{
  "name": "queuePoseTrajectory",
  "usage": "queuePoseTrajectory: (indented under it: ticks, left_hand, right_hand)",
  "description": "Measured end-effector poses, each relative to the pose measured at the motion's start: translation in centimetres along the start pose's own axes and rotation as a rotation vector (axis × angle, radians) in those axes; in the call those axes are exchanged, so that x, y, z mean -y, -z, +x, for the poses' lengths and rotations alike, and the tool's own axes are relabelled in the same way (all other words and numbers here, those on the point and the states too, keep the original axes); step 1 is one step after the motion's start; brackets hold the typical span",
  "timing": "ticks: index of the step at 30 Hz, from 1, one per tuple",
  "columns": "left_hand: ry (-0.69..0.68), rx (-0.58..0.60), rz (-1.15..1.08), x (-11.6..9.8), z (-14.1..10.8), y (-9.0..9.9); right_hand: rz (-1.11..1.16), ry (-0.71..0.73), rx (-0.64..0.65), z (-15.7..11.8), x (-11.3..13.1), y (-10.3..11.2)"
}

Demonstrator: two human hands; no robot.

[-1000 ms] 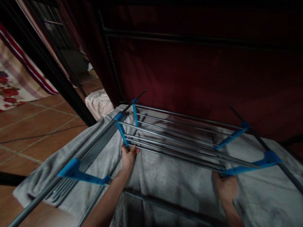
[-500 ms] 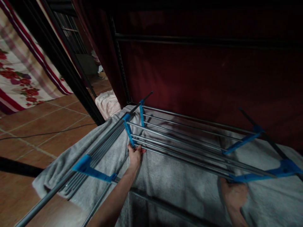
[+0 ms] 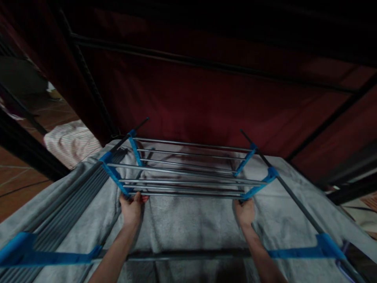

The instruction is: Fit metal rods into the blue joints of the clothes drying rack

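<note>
A partly built shoe rack of grey metal tubes [image 3: 188, 171] and blue plastic brackets lies across the grey blanket. My left hand [image 3: 131, 207] is closed around the lower end of the left blue bracket [image 3: 114, 175], where a tube meets it. My right hand [image 3: 245, 211] grips the matching end of the right blue bracket [image 3: 259, 184]. The fingertips of both hands are partly hidden beneath the tubes. Nearer to me, another bracket [image 3: 50, 251] sits on the left upright and one more [image 3: 306, 248] on the right upright. A crossing tube [image 3: 188, 256] runs under my forearms.
Several loose grey tubes [image 3: 73, 198] lie side by side at the left on the blanket [image 3: 188, 224]. A dark red curtain [image 3: 188, 102] hangs behind black metal bars [image 3: 188, 61]. A striped cloth [image 3: 72, 141] lies beyond the bed's left corner, near the tiled floor [image 3: 14, 173].
My view has swung to the right, so the rack sits more centrally and its right side shows fully. Both hands keep their hold on the brackets' lower ends.
</note>
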State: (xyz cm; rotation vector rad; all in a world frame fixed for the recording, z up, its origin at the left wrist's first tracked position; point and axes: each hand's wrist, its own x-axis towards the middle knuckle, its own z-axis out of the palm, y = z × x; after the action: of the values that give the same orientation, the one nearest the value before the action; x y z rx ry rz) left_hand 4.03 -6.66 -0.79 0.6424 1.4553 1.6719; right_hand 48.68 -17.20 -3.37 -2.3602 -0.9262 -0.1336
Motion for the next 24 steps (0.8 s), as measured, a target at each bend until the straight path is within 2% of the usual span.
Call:
queuePoseTrajectory:
  ticks: [8,13,19,24]
  left_hand:
    - [-0.005,0.042,-0.047,0.09,0.37,0.29]
    - [0.017,-0.004,-0.034,-0.41,-0.02,0.22]
    - [0.050,-0.063,0.083,-0.51,-0.20,-0.21]
    - [0.047,-0.012,0.180,-0.54,-0.15,-0.33]
  right_hand:
    - [-0.011,-0.010,0.000,0.09,0.03,0.29]
    - [-0.035,-0.035,-0.004,-0.15,0.41,-0.07]
    - [-0.051,-0.077,-0.035,-0.68,1.02,-0.53]
    - [-0.004,-0.036,-0.024,-0.41,0.37,-0.31]
